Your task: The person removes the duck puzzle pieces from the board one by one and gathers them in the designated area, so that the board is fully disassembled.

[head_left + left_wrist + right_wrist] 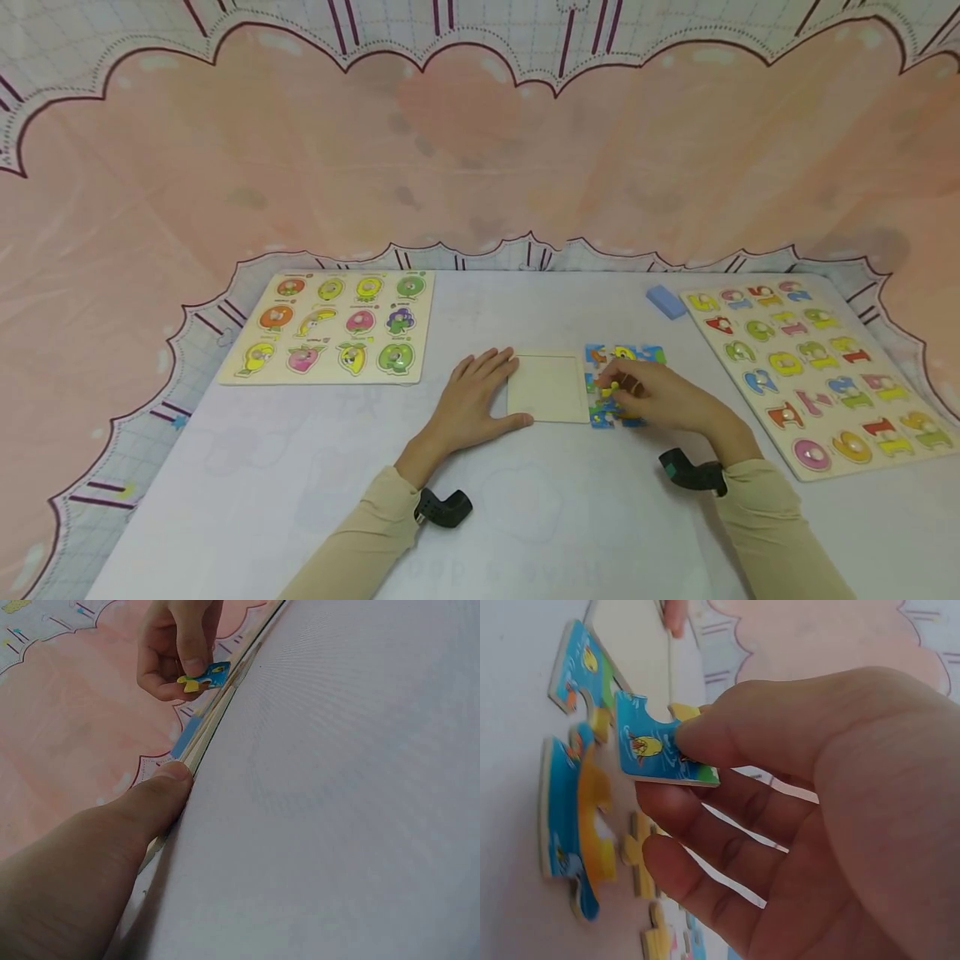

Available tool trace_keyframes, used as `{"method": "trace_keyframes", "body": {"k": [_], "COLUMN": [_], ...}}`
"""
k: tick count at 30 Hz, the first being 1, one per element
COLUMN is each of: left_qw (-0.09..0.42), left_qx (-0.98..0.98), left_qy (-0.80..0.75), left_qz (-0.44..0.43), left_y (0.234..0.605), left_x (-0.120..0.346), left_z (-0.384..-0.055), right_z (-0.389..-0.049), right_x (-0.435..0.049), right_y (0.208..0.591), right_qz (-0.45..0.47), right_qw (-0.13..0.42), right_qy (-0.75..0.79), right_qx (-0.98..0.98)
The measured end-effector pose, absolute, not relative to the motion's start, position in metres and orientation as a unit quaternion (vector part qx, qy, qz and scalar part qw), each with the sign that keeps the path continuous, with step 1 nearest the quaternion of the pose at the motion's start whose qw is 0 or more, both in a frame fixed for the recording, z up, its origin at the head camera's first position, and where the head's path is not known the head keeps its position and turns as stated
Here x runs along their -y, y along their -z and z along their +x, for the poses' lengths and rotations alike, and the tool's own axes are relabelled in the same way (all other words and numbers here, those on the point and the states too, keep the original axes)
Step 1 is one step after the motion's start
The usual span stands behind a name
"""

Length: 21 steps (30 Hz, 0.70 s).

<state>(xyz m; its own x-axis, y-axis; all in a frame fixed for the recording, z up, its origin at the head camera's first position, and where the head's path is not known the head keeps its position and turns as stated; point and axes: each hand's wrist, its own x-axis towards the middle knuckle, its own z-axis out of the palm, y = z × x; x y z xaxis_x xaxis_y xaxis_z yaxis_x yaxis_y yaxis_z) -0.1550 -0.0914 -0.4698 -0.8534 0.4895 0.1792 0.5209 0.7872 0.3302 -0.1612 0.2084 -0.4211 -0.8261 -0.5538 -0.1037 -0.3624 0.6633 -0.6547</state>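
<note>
A square wooden puzzle frame (547, 387) lies flat on the table, its pale recess bare. My left hand (471, 406) rests along the frame's left side with fingers spread and thumb at the near corner. Thumb and fingers of my right hand (660, 398) pinch a jigsaw piece (649, 742), blue with a small yellow duck and a bit of green. That piece is held over several loose jigsaw pieces (600, 417) right beside the frame. Seen from the right wrist, a blue and orange piece (559, 810) lies close below the pinched one.
A fruit puzzle board (330, 329) lies at the back left. On the right is a larger number puzzle board (810, 375), with a blue block (666, 302) near its far left corner. A patterned cloth (465, 167) hangs behind the white table (300, 500).
</note>
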Motion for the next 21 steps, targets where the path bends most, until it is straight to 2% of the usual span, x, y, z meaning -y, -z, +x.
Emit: {"method": "trace_keyframes", "body": {"k": [21], "left_qw": [0.049], "left_qx": [0.942], "left_qy": [0.190], "left_qz": [-0.271], "left_y": [0.471], "left_x": [0.092], "left_z": [-0.155], "right_z": [-0.162], "right_x": [-0.237], "right_y": [0.414], "right_qz": [-0.237], "right_qw": [0.174], "right_qy": [0.312], "right_qx": [-0.903]}}
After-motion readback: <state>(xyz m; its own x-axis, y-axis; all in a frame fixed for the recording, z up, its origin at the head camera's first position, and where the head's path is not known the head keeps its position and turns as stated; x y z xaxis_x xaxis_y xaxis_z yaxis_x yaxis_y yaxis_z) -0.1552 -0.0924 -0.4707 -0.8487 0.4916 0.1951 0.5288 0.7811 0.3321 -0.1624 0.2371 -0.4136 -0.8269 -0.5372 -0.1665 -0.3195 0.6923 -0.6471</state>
